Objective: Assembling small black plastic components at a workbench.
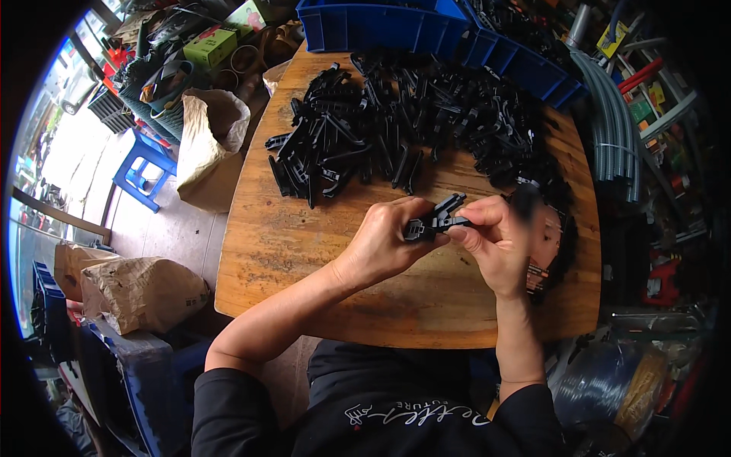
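Observation:
Above the near middle of the wooden table (297,251), my left hand (381,238) is closed around a small black plastic part (421,230). From the right, my right hand (499,244) pinches the part's other end between thumb and fingers. A slim black arm (451,203) sticks up at an angle between the two hands. Whether it is one piece with the rest or a separate one, I cannot tell. Beyond my hands lies a wide heap of similar black plastic parts (403,114), which spreads down the table's right side.
Blue plastic crates (381,29) stand at the table's far edge, the right one holding more black parts. Beside my right hand lies a printed card or package (544,244), partly blurred. Left are a paper sack (205,167) and a blue stool (145,167); grey tubing (613,129) hangs at right.

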A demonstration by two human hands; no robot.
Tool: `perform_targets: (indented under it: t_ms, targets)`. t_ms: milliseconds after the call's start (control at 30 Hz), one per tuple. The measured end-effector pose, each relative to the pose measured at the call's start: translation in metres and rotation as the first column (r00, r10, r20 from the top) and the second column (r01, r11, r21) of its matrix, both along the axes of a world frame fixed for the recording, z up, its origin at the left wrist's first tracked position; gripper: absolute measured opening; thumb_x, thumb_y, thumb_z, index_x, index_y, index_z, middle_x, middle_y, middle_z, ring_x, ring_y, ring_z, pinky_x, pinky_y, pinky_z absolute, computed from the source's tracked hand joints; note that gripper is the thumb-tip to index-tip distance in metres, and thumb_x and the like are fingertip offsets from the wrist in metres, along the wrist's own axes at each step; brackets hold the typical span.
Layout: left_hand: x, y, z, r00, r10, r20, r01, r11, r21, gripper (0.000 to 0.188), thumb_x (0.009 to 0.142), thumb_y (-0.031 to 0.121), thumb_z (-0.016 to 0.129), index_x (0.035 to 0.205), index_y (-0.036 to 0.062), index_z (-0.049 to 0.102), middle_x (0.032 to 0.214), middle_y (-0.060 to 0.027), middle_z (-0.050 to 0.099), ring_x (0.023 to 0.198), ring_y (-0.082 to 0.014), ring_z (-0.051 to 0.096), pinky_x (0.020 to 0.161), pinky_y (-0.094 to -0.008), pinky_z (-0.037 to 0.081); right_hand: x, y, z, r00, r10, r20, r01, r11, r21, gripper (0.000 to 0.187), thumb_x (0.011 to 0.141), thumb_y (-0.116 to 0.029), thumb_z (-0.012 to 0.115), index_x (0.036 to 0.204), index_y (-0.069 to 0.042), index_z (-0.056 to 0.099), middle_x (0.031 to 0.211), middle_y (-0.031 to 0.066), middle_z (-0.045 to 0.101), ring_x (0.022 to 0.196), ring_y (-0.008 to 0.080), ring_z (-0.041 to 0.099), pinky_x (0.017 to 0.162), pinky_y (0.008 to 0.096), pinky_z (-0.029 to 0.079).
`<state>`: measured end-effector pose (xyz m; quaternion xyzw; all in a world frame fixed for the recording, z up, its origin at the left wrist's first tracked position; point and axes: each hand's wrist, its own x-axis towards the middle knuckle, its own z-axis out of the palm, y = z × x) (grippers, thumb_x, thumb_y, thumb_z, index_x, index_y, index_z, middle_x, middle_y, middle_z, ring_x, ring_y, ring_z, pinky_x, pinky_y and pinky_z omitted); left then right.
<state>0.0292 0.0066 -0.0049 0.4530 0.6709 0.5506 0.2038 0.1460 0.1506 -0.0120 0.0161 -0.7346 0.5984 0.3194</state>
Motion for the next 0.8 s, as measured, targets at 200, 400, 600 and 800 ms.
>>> perform_targets:
  t_ms: [200,400,600,800]
  targets:
    - [0.003,0.0,0.001,0.999,-0.022,-0.031,0.021,1.0,-0.008,0.034,0.078,0.023,0.074,0.095,-0.003,0.062,0.071,-0.0079,0.059,0.064,-0.0098,0.052,0.057,-0.0276,0.042,0.001,0.0,0.003,0.999,0.023,0.043,-0.027,0.997,0.073,0.02,0.075,0.001,0.072,0.093,0.0,0.062,0.093,0.0058,0.058,0.083,0.0107,0.059,0.073,0.0224,0.052]
    - [0.006,-0.003,0.008,1.0,0.0,0.025,0.002,0.998,-0.058,0.031,0.079,0.024,0.073,0.092,-0.0026,0.062,0.065,-0.0064,0.057,0.06,-0.0092,0.051,0.053,-0.0277,0.04,-0.005,-0.01,0.012,0.993,-0.092,0.073,0.097,0.993,-0.07,0.041,0.078,-0.013,0.073,0.11,0.002,0.051,0.095,0.0051,0.057,0.081,0.0098,0.055,0.074,0.0201,0.047]
    - [0.009,-0.004,-0.002,0.999,-0.008,0.047,0.008,1.0,-0.006,0.027,0.079,0.021,0.073,0.088,-0.0019,0.063,0.063,-0.0048,0.056,0.058,-0.0087,0.048,0.051,-0.0272,0.039,0.002,-0.003,0.009,0.965,0.037,0.259,-0.01,0.995,-0.103,0.04,0.078,-0.026,0.074,0.101,0.001,0.055,0.082,0.0026,0.061,0.073,0.0073,0.057,0.068,0.0214,0.048]
    - [0.004,-0.005,0.012,0.979,-0.179,0.098,0.193,0.969,-0.154,0.025,0.077,0.018,0.073,0.09,0.0005,0.062,0.067,-0.0066,0.06,0.06,-0.0112,0.053,0.055,-0.0285,0.043,0.005,0.005,0.014,0.968,-0.069,0.241,0.013,0.973,0.228,0.037,0.077,-0.027,0.075,0.095,-0.001,0.056,0.079,0.0027,0.06,0.067,0.0066,0.057,0.059,0.0204,0.047]
